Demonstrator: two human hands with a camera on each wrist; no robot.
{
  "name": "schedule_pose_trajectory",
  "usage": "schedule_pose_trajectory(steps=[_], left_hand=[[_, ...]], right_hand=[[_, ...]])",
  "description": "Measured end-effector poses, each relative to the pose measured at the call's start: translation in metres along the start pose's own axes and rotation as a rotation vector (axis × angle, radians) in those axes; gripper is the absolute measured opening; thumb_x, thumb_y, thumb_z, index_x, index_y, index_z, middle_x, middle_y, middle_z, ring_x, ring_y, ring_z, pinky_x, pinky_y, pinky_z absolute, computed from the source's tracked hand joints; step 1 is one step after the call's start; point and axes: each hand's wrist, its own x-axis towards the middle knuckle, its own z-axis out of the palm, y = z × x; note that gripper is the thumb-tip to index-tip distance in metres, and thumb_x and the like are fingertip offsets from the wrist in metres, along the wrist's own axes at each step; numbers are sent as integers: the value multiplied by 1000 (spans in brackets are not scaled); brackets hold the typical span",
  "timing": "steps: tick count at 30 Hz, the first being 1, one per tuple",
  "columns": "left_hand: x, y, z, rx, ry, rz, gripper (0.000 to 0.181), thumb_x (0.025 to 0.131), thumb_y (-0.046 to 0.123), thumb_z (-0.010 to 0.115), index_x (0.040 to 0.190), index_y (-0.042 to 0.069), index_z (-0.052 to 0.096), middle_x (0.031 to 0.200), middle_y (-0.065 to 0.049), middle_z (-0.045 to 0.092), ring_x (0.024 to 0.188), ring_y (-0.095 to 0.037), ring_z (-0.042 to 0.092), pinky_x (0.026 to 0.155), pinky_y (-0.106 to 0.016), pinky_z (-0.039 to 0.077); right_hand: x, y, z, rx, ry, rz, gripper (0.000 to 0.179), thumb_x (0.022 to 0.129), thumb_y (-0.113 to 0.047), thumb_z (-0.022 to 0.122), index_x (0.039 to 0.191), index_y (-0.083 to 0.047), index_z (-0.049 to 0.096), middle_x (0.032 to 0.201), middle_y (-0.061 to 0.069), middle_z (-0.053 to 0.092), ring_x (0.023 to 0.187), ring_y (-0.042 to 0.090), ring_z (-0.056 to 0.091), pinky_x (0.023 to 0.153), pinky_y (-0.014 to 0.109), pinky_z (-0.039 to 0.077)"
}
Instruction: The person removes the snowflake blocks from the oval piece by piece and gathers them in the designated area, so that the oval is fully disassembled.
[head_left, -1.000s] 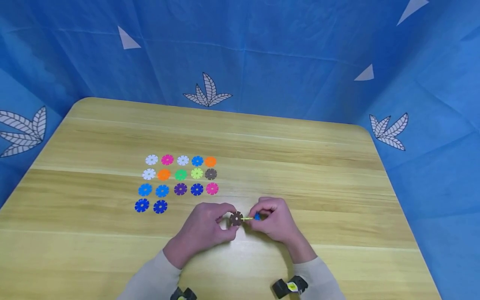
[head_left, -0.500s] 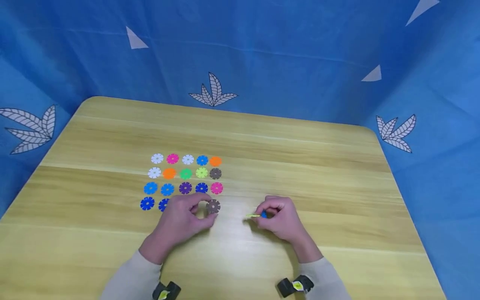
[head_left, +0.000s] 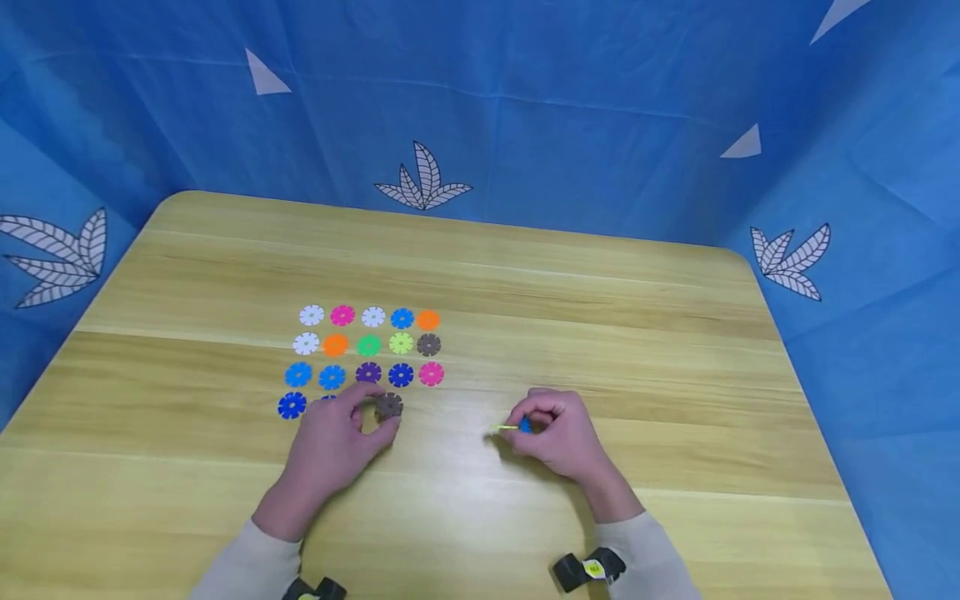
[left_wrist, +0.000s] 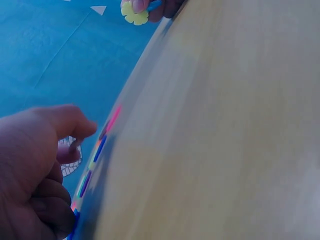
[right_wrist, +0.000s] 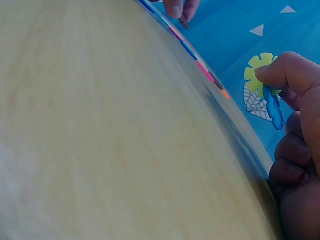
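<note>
My left hand [head_left: 324, 442] pinches a notched brown plastic disc [head_left: 389, 406] by its edges between thumb and forefinger. That disc is at the right end of the nearest row of discs; whether it touches the table cannot be told. Farther right, my right hand [head_left: 557, 433] pinches a yellow-green notched disc [right_wrist: 256, 75], seen edge-on from the head. A blue notched disc [right_wrist: 273, 109] sits crosswise against it, and the two look slotted together. The left wrist view shows the yellow-green disc [left_wrist: 134, 14] near the top, in the right hand's fingers.
Several notched discs lie in rows on the wooden table [head_left: 637, 333], including a pink one [head_left: 431, 374], a purple one [head_left: 368, 372] and a dark blue one [head_left: 292, 406]. My left hand partly covers another dark blue disc. A blue curtain [head_left: 525, 108] hangs behind the table.
The left hand has carried the brown disc leftward, away from the yellow-green disc it was beside, to the nearest row. The right hand keeps its two discs in nearly the same place.
</note>
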Motion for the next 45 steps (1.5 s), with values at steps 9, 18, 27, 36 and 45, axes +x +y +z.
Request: schedule_pose_trajectory(steps=[9, 18, 27, 36, 45], left_hand=[[-1, -5, -7, 59, 15, -15, 37, 81, 22, 84, 110, 4, 71, 53, 7, 41, 44, -10, 33, 42, -26, 27], [-3, -9, -12, 115, 7, -53, 35, 81, 25, 84, 106, 4, 72, 54, 6, 42, 45, -12, 37, 43, -28, 28], [-5, -10, -14, 151, 9, -70, 36, 81, 29, 83, 105, 3, 73, 53, 6, 42, 45, -13, 38, 43, -31, 30], [-5, -11, -14, 150, 8, -81, 38, 82, 28, 81, 107, 1, 73, 51, 5, 40, 43, -13, 36, 42, -30, 28], [-4, -8, -13, 139, 21, -60, 34, 81, 24, 81, 106, 2, 73, 51, 6, 40, 42, -12, 35, 42, -29, 28]], right_hand=[[0, -1, -1, -17, 2, 0, 23, 70, 10, 82, 77, -11, 74, 57, 2, 44, 54, 7, 35, 49, 21, 32], [0, -2, -1, -22, 4, 37, 21, 72, 7, 83, 76, -12, 74, 59, 0, 46, 55, 8, 36, 52, 20, 32], [2, -5, 1, -36, 4, 33, 24, 69, 16, 80, 75, -6, 73, 58, 0, 47, 54, 7, 36, 51, 20, 31], [7, -34, 4, -33, -2, 54, 19, 69, 19, 76, 73, 1, 70, 58, 4, 47, 55, 7, 35, 52, 20, 31], [7, -32, 4, -43, -3, 37, 19, 69, 17, 77, 74, 0, 71, 58, 1, 45, 54, 7, 36, 51, 21, 32]])
